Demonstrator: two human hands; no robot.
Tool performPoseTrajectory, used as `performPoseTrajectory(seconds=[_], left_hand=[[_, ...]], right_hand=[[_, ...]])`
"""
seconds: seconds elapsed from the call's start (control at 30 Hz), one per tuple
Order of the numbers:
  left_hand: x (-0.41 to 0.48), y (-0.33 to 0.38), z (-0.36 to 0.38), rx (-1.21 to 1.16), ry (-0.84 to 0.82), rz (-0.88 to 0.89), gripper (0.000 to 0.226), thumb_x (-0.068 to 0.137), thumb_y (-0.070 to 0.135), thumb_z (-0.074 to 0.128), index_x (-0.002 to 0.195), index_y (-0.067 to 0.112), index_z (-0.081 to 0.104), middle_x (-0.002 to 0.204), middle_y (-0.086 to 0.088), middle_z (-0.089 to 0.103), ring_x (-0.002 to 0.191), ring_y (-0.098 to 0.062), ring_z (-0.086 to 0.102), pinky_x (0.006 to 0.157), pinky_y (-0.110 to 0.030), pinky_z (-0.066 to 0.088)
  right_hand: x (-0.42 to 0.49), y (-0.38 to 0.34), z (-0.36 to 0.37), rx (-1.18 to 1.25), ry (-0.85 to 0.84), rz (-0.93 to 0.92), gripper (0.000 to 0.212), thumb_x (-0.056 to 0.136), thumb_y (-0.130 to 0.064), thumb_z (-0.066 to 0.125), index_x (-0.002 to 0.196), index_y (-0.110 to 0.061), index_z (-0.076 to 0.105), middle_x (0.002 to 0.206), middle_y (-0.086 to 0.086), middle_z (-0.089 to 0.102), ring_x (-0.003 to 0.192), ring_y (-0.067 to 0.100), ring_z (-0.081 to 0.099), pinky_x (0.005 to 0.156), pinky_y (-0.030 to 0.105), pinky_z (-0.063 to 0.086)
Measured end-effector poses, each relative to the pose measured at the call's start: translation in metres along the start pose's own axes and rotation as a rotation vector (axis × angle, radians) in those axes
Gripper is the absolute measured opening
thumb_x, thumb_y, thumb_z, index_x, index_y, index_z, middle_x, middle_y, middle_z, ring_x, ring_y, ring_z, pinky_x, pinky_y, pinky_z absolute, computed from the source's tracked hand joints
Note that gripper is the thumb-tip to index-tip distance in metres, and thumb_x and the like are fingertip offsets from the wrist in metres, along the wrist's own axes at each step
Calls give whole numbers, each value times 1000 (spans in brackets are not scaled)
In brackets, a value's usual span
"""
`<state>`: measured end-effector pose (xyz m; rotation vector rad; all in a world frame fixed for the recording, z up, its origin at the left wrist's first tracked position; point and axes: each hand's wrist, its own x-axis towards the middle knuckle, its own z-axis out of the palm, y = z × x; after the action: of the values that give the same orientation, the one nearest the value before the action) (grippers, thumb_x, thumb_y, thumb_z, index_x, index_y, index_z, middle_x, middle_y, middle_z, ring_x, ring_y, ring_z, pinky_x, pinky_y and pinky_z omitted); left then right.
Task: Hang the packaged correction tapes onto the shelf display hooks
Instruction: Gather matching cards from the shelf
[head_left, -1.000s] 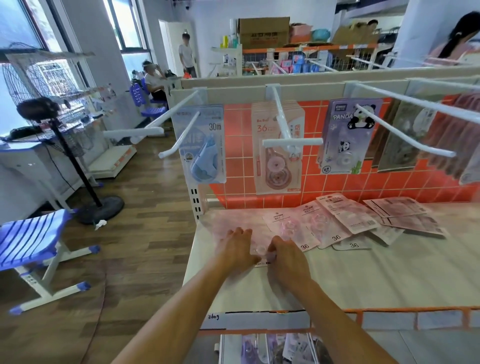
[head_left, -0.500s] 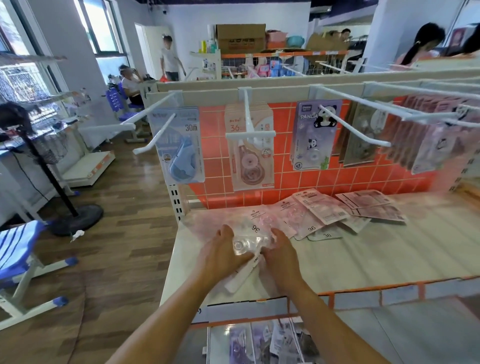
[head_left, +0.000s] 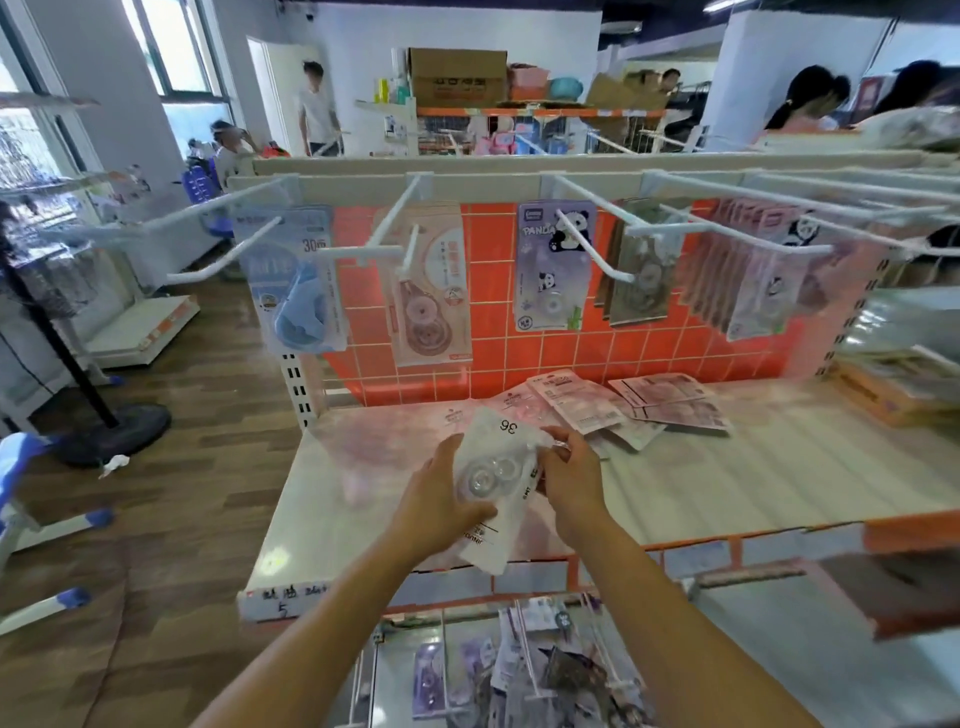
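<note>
A stack of packaged correction tapes (head_left: 496, 470), white cards marked 36 with a clear blister, is lifted above the shelf board (head_left: 753, 467). My left hand (head_left: 441, 499) grips its left side, thumb over the blister. My right hand (head_left: 571, 478) pinches its right edge. More pink packs (head_left: 660, 400) lie fanned on the board behind. White display hooks (head_left: 384, 249) stick out from the orange tiled back panel (head_left: 488, 338); some carry hanging packs, such as a pink tape pack (head_left: 431, 312) and a panda pack (head_left: 553, 270).
A blue tape pack (head_left: 298, 291) hangs at the left end, several packs (head_left: 753, 275) crowd the hooks on the right. Lower hooks with packs (head_left: 519, 670) show under the shelf. A fan stand (head_left: 104, 421) and blue chair (head_left: 31, 493) stand on the wooden floor at left. People move in the background.
Both hands gathered packs lying on the shelf board and lifted them as a stack off the board toward me. The camera view has shifted to the right.
</note>
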<state>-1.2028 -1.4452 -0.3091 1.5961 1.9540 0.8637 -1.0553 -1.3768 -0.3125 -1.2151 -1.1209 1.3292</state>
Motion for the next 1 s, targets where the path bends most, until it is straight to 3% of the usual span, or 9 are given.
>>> performPoseTrajectory(seconds=[0.1, 0.2, 0.27, 0.33, 0.47, 0.57, 0.73, 0.87, 1.0], left_hand=[[-14, 15, 12, -72, -50, 18, 86, 75, 24, 78, 143, 29, 26, 112, 2, 60, 86, -13, 61, 65, -18, 47], [-30, 25, 27, -88, -96, 45, 70, 77, 27, 74, 136, 28, 38, 112, 2, 66, 91, -13, 63, 68, -19, 47], [-40, 31, 35, -12, -121, 33, 41, 74, 35, 69, 111, 23, 56, 100, 0, 67, 87, -17, 61, 67, -25, 47], [-48, 36, 44, 32, -132, 33, 26, 68, 43, 60, 83, 22, 56, 84, -2, 66, 78, -20, 60, 64, -30, 44], [-60, 35, 62, 13, -131, 59, 38, 63, 57, 57, 69, 20, 50, 67, 3, 57, 61, -12, 50, 54, -24, 35], [-67, 31, 79, -51, -158, 11, 33, 75, 44, 70, 71, 14, 56, 63, 3, 55, 58, -11, 46, 54, -26, 36], [-75, 25, 106, -191, -187, -68, 24, 77, 26, 75, 84, 6, 64, 75, -17, 66, 63, -16, 56, 59, -34, 45], [-84, 23, 118, -244, -238, -154, 19, 74, 24, 77, 90, 21, 69, 86, -4, 73, 83, -22, 69, 79, -42, 57], [-93, 20, 127, -266, -271, -221, 29, 66, 29, 79, 92, 18, 71, 92, -4, 74, 91, -24, 69, 86, -49, 56]], right_hand=[[-5, -6, -23, 63, 0, -12, 32, 92, 2, 47, 95, -27, 62, 93, 10, 64, 79, 25, 61, 74, 41, 51], [-11, -12, -45, 93, -2, -22, 39, 88, 9, 45, 91, -23, 67, 97, 13, 67, 84, 26, 63, 74, 39, 52], [-16, -16, -57, 124, -23, -6, 37, 87, 10, 43, 87, -17, 68, 93, 11, 67, 80, 23, 61, 67, 34, 51], [-23, -19, -67, 122, -61, -9, 33, 89, 6, 46, 82, -16, 69, 89, 10, 65, 77, 22, 56, 64, 32, 46], [-40, -18, -87, 80, -177, -51, 15, 86, -3, 63, 81, -16, 68, 79, -1, 60, 68, 9, 51, 55, 17, 42], [-50, -15, -104, 27, -245, -44, 19, 82, 3, 66, 77, -15, 67, 77, 2, 59, 73, 12, 53, 57, 18, 45], [-58, -7, -126, -28, -276, -49, 22, 81, 5, 66, 72, -15, 66, 73, 1, 63, 71, 9, 56, 59, 16, 46], [-62, 3, -138, -64, -243, -45, 21, 82, 2, 68, 73, -17, 68, 75, -1, 64, 72, 6, 57, 61, 13, 46], [-66, 15, -144, -81, -256, -1, 20, 84, -1, 67, 74, -19, 69, 77, -1, 66, 75, 8, 59, 63, 14, 47]])
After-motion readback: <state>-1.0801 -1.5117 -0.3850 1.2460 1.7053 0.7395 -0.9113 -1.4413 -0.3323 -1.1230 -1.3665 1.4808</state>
